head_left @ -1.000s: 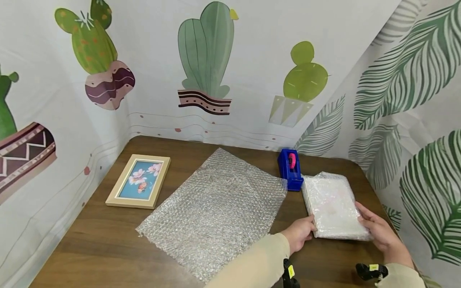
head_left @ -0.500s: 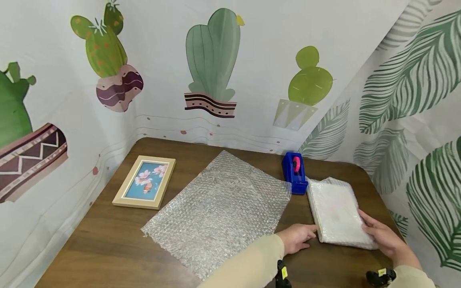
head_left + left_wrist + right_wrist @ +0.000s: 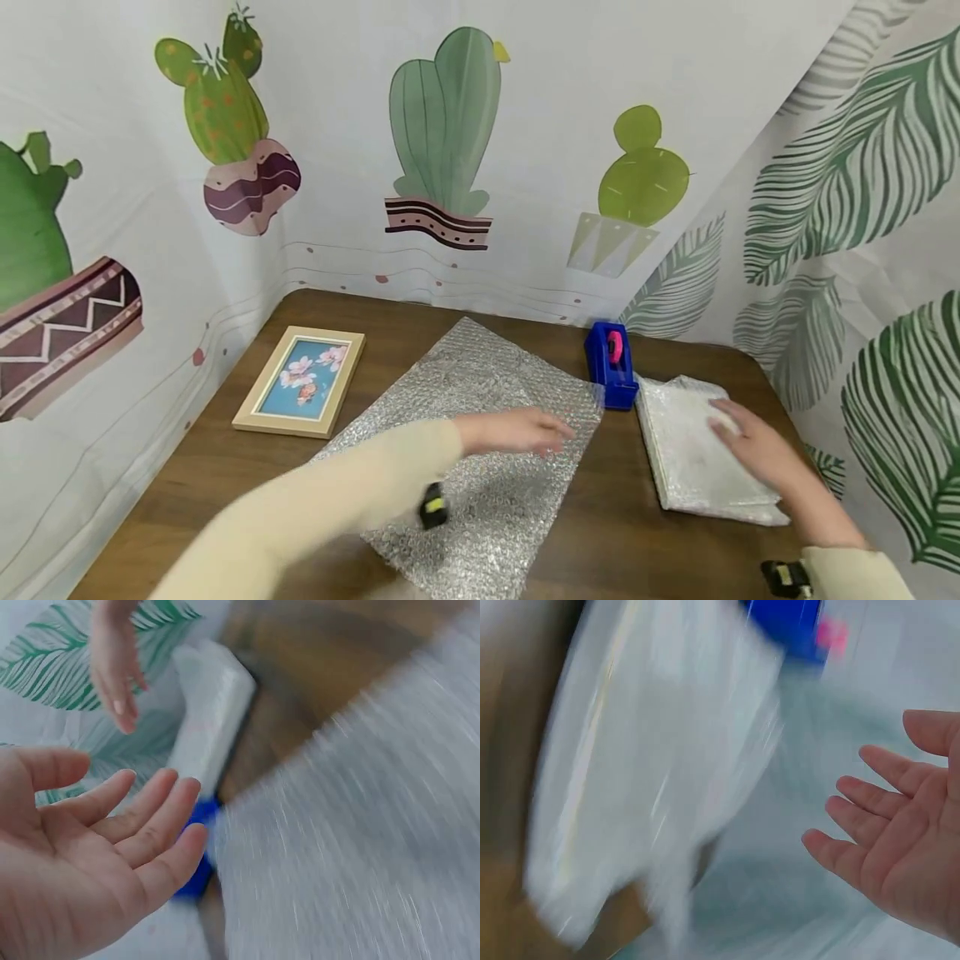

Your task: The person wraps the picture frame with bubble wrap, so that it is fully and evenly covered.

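Note:
My left hand (image 3: 517,431) is over the sheet of bubble wrap (image 3: 480,517), fingers loosely extended and holding nothing. In the left wrist view its palm and spread fingers show plainly. My right hand (image 3: 756,442) hovers over the right side of a flat, bubble-wrapped package (image 3: 690,458), its fingers extended and nothing in them. The right wrist view shows this hand (image 3: 900,817) apart from the blurred package (image 3: 652,735). The package lies on the table's right side, something pale showing through its wrapping.
A blue tape dispenser (image 3: 611,367) with a pink core stands at the back, between bubble wrap and package. To the left lies a cream picture frame (image 3: 300,382) with a flower picture. Printed cloth (image 3: 540,150) hangs behind the brown table (image 3: 195,492).
My left hand has left the package's left edge and moved left over the bubble wrap. My right hand has let go of the package's right edge and lifted over it. The package stays put.

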`<state>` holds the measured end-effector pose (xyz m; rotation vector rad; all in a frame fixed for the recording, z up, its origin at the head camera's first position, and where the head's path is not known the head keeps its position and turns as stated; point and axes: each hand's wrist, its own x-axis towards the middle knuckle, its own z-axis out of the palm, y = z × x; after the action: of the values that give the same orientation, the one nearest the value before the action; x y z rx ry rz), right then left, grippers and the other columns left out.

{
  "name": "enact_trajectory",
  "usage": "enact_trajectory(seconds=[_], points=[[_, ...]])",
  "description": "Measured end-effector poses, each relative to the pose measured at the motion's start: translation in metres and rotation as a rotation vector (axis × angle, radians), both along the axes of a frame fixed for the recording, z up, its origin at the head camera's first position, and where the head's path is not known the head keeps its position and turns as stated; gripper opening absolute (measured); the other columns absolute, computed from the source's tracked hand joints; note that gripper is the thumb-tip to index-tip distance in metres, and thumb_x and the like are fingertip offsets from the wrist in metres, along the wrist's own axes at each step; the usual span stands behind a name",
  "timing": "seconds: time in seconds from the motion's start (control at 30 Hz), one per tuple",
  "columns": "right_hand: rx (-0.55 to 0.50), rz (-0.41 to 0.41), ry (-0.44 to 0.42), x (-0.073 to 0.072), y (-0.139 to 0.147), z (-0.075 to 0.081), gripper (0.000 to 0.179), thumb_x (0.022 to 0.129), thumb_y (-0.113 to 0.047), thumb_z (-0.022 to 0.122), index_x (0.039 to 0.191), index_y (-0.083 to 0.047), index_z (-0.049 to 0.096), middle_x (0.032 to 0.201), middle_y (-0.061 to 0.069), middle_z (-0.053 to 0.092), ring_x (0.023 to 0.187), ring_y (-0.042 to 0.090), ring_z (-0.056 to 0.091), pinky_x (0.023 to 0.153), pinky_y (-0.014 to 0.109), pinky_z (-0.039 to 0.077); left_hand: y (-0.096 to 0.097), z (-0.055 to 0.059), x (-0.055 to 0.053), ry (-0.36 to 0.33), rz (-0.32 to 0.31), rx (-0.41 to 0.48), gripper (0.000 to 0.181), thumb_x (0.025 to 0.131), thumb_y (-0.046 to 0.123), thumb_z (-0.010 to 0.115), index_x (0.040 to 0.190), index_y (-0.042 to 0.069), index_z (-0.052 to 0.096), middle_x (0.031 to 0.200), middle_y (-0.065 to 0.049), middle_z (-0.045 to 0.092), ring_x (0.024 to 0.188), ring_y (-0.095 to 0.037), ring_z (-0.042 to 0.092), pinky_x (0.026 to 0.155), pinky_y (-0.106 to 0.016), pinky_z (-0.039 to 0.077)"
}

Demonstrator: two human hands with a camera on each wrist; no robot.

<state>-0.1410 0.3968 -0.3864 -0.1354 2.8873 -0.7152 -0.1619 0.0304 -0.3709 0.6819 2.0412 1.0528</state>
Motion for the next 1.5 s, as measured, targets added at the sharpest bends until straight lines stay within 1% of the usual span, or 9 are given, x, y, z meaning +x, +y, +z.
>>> enact_trajectory(seconds=[0.1, 0.2, 0.33, 0.47, 0.6, 0.7, 1.07, 1.17, 1.5], points=[[0.005, 0.133, 0.161, 0.006, -0.057, -0.01, 0.047, 0.1, -0.016, 0.055, 0.137, 0.011, 0.047, 0.144, 0.041, 0.038, 0.129, 0.062, 0.039, 0.104, 0.071, 0.034, -0.053, -0.005, 0.01, 0.153, 0.011, -0.069, 0.052, 0.101, 0.028, 0.049, 0.149, 0.009, 0.043, 0.151, -0.016, 0.048, 0.135, -0.033, 0.052, 0.115, -0.049, 0.04], [0.043, 0.233, 0.21, 0.011, -0.111, -0.03, 0.054, 0.095, -0.021, 0.064, 0.137, 0.009, 0.05, 0.147, 0.036, 0.041, 0.135, 0.056, 0.039, 0.107, 0.071, 0.033, -0.104, -0.023, 0.027, 0.23, 0.065, -0.118, 0.064, 0.099, 0.033, 0.053, 0.153, 0.004, 0.033, 0.157, -0.022, 0.036, 0.143, -0.042, 0.038, 0.118, -0.059, 0.03], [0.141, 0.286, 0.106, 0.015, -0.159, -0.06, 0.078, 0.089, -0.044, 0.067, 0.147, 0.001, 0.042, 0.156, 0.028, 0.032, 0.145, 0.049, 0.029, 0.113, 0.073, 0.023, -0.16, -0.058, 0.051, 0.335, 0.115, -0.231, 0.081, 0.094, 0.048, 0.06, 0.155, 0.005, 0.028, 0.161, -0.028, 0.021, 0.148, -0.051, 0.018, 0.116, -0.072, 0.019], [0.161, 0.267, -0.012, 0.018, -0.179, -0.081, 0.095, 0.082, -0.057, 0.07, 0.153, -0.005, 0.034, 0.161, 0.027, 0.023, 0.15, 0.049, 0.017, 0.116, 0.072, 0.015, -0.189, -0.094, 0.067, 0.496, 0.097, -0.316, 0.087, 0.09, 0.058, 0.061, 0.156, 0.011, 0.029, 0.164, -0.025, 0.016, 0.149, -0.051, 0.015, 0.112, -0.076, 0.021], [0.168, 0.267, -0.077, 0.02, -0.181, -0.09, 0.1, 0.08, -0.06, 0.071, 0.154, -0.006, 0.032, 0.161, 0.029, 0.019, 0.15, 0.051, 0.014, 0.118, 0.07, 0.016, -0.197, -0.118, 0.075, 0.612, 0.076, -0.309, 0.081, 0.091, 0.061, 0.056, 0.155, 0.018, 0.032, 0.164, -0.02, 0.021, 0.149, -0.047, 0.02, 0.11, -0.074, 0.023], [0.152, 0.282, -0.098, 0.02, -0.181, -0.093, 0.102, 0.08, -0.06, 0.072, 0.154, -0.005, 0.031, 0.161, 0.032, 0.017, 0.149, 0.053, 0.015, 0.117, 0.068, 0.021, -0.198, -0.125, 0.077, 0.625, 0.086, -0.305, 0.079, 0.091, 0.063, 0.054, 0.155, 0.021, 0.033, 0.164, -0.017, 0.022, 0.15, -0.045, 0.021, 0.111, -0.073, 0.022], [0.136, 0.301, -0.096, 0.01, -0.194, -0.095, 0.102, 0.078, -0.058, 0.074, 0.154, -0.005, 0.032, 0.16, 0.033, 0.018, 0.149, 0.052, 0.018, 0.118, 0.063, 0.027, -0.207, -0.124, 0.08, 0.585, 0.127, -0.349, 0.081, 0.091, 0.066, 0.053, 0.156, 0.023, 0.032, 0.166, -0.014, 0.019, 0.152, -0.043, 0.017, 0.116, -0.07, 0.017], [0.136, 0.307, -0.083, 0.007, -0.196, -0.098, 0.103, 0.077, -0.059, 0.075, 0.154, -0.005, 0.032, 0.16, 0.033, 0.019, 0.148, 0.052, 0.019, 0.118, 0.062, 0.028, -0.209, -0.126, 0.08, 0.581, 0.144, -0.343, 0.081, 0.09, 0.066, 0.054, 0.155, 0.023, 0.033, 0.166, -0.014, 0.02, 0.151, -0.044, 0.017, 0.121, -0.066, 0.01], [0.14, 0.317, -0.068, 0.003, -0.197, -0.095, 0.104, 0.077, -0.06, 0.075, 0.154, -0.006, 0.032, 0.16, 0.032, 0.02, 0.149, 0.05, 0.019, 0.118, 0.061, 0.03, -0.207, -0.119, 0.081, 0.652, 0.131, -0.376, 0.08, 0.09, 0.063, 0.057, 0.153, 0.017, 0.038, 0.162, -0.018, 0.027, 0.148, -0.047, 0.025, 0.112, -0.072, 0.024]])
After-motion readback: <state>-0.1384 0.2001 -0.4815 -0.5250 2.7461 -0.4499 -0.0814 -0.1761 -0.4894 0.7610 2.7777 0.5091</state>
